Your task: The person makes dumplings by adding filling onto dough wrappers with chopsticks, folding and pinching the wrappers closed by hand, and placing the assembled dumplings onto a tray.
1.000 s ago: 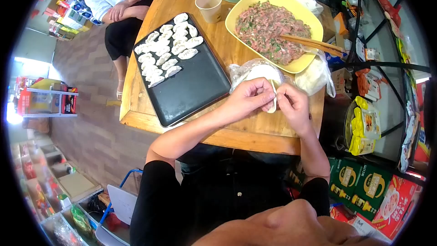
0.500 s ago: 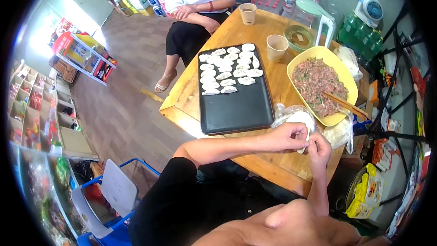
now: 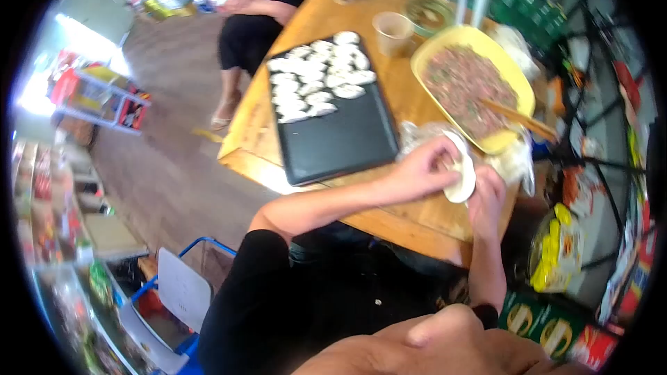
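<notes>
A round white dough wrapper (image 3: pixel 461 173) hangs upright between my hands, above the table's near right part. My left hand (image 3: pixel 432 167) is closed on its left side, the thumb across its face. At its right edge my right hand (image 3: pixel 488 191) has its fingers bent together; the frame is smeared, but they touch the wrapper. Behind them lies a clear plastic bag (image 3: pixel 417 135). Farther back, a yellow bowl (image 3: pixel 526 90) holds minced filling (image 3: pixel 465 83) with chopsticks (image 3: pixel 517 118) resting in it. Left of my hands, a black tray (image 3: pixel 340 142) carries several white dumplings (image 3: pixel 309 73) at its far end.
Two paper cups (image 3: pixel 392 31) and a lidded jug (image 3: pixel 427 14) stand at the back of the wooden table (image 3: pixel 253 132). A seated person (image 3: pixel 253 0) is beyond its left side. Shelves (image 3: pixel 590 173) rise at right; a chair (image 3: pixel 182 288) stands at lower left.
The wrapper, earlier seen edge-on between my fingertips, now shows its round face. My right hand has moved slightly lower on its edge. The camera view has swung and blurred.
</notes>
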`<state>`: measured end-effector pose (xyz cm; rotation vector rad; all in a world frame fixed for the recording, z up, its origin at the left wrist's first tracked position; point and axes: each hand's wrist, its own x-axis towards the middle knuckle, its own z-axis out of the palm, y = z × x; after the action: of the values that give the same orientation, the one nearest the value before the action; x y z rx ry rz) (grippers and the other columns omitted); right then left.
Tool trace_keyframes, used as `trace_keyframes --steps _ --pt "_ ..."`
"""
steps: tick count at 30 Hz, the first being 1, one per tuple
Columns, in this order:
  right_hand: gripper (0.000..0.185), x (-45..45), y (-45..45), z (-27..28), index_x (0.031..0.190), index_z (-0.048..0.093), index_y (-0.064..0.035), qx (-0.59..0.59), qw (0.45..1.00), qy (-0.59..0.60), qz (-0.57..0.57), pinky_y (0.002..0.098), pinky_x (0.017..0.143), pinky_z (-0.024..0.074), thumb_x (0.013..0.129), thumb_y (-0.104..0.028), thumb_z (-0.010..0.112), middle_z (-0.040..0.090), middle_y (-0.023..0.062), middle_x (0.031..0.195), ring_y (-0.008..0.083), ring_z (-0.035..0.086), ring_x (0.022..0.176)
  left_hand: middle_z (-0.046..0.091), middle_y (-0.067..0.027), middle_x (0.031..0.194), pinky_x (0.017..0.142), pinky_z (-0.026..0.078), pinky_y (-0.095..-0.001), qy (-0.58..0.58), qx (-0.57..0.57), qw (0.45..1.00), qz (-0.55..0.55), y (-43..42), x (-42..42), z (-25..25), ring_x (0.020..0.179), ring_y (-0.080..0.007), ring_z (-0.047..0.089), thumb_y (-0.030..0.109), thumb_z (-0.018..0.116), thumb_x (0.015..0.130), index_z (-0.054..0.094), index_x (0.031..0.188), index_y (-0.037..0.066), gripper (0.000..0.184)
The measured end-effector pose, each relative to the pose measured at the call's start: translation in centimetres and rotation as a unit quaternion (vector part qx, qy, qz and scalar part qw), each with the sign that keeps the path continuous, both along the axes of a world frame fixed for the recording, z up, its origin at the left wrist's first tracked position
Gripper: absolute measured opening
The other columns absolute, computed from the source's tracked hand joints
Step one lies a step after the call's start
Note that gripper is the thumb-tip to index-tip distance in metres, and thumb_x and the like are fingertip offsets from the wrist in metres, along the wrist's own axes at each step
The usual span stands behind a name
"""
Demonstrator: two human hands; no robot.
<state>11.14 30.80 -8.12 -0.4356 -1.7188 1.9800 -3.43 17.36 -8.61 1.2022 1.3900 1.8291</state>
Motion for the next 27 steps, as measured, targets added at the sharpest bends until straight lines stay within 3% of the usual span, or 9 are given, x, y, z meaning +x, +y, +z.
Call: trace_keyframes --steps 2,5,9,11,13,17,20,25,27 --pt "0.014 0.4 0.3 0.2 0.097 0.056 -0.0025 -0.161 0.984 0.068 0.024 0.0301 0.078 0.0481 0.094 -0.016 0.052 0.057 0.0025 0.09 0.0135 0.058 0.087 0.051 -0.0039 0.119 0.097 0.043 -0.0309 -0.088 0.002 0.995 -0.042 0.4 -0.5 -0.7 0.107 -0.0135 0.052 0.007 0.069 0.087 0.048 0.124 0.008 0.042" --pt "0.02 -0.2 0.2 1.4 0.096 0.056 -0.0028 -0.249 0.965 0.083 0.024 0.0301 0.077 0.0507 0.094 -0.022 0.055 0.059 0.0039 0.089 0.0147 0.06 0.085 0.055 -0.0033 0.124 0.098 0.043 -0.0305 -0.289 -0.053 0.934 -0.202 -0.2 -0.8 1.3 0.109 -0.0136 0.053 0.016 0.068 0.091 0.042 0.139 0.007 0.055" --pt "0.023 -0.4 0.5 1.1 0.092 0.055 -0.0039 -0.288 0.955 0.062 0.034 0.0287 0.073 0.0526 0.093 -0.027 0.057 0.059 0.004 0.085 0.0127 0.06 0.081 0.061 -0.0013 0.112 0.083 0.045 -0.0245 -0.357 -0.093 0.895 -0.251 -0.2 -1.2 0.5 0.101 -0.0085 0.057 0.018 0.069 0.092 0.046 0.137 0.006 0.051" --pt "0.023 -0.8 -0.1 1.6 0.089 0.054 -0.0045 -0.285 0.956 0.055 0.035 0.0271 0.071 0.052 0.093 -0.027 0.056 0.059 0.0033 0.082 0.0117 0.06 0.08 0.063 -0.0027 0.104 0.08 0.051 -0.0258 -0.379 -0.1 0.891 -0.23 -0.3 -1.4 0.6 0.093 -0.0101 0.06 0.01 0.065 0.094 0.053 0.126 0.007 0.035" --pt "0.018 -1.5 -1.1 2.7 0.087 0.054 -0.0059 -0.291 0.955 0.024 -0.048 0.0244 0.062 0.0483 0.094 -0.022 0.054 0.056 0.0022 0.076 0.0095 0.055 0.069 0.064 -0.0019 0.1 0.075 0.051 -0.0243 -0.403 -0.085 0.886 -0.214 -0.4 -1.8 0.6 0.088 -0.0093 0.061 0.011 0.066 0.093 0.057 0.119 0.007 0.028" --pt "0.011 -0.7 0.4 0.5 0.09 0.055 -0.0046 -0.276 0.959 0.052 0.035 0.0227 0.056 0.0414 0.095 -0.014 0.051 0.054 0.0013 0.072 0.0082 0.047 0.059 0.064 -0.0006 0.097 0.071 0.049 -0.0211 -0.325 -0.049 0.94 -0.092 -0.7 -2.7 1.4 0.084 -0.0066 0.06 0.01 0.066 0.093 0.061 0.112 0.005 0.02" --pt "0.012 0.3 0.1 -1.1 0.1 0.056 -0.0016 0.005 0.997 0.067 0.027 0.0226 0.055 0.0372 0.097 -0.011 0.049 0.051 0.0009 0.072 0.0071 0.042 0.059 0.063 0.001 0.095 0.073 0.048 -0.0211 -0.252 -0.02 0.967 -0.035 -0.6 -2.7 1.5 0.085 -0.0047 0.057 0.007 0.066 0.093 0.061 0.112 0.005 0.02" --pt "0.013 -1.1 -1.6 0.8 0.102 0.057 -0.0026 -0.008 0.995 -0.004 0.1 0.0231 0.061 0.0463 0.099 -0.014 0.05 0.059 0.0038 0.085 0.0092 0.054 0.069 0.057 -0.0036 0.105 0.079 0.049 -0.024 -0.052 -0.01 0.998 -0.033 -0.7 -0.5 0.5 0.089 -0.009 0.058 0.003 0.065 0.092 0.061 0.117 0.0 0.026" --pt "0.015 -1.4 -1.7 0.9 0.101 0.057 -0.0028 -0.052 0.994 -0.038 0.087 0.0252 0.066 0.0513 0.1 -0.016 0.05 0.061 0.0044 0.089 0.0105 0.058 0.073 0.055 -0.0057 0.109 0.082 0.05 -0.0264 -0.056 -0.014 0.996 -0.071 -1.0 0.0 0.5 0.094 -0.011 0.058 0.002 0.064 0.092 0.061 0.12 -0.002 0.028"
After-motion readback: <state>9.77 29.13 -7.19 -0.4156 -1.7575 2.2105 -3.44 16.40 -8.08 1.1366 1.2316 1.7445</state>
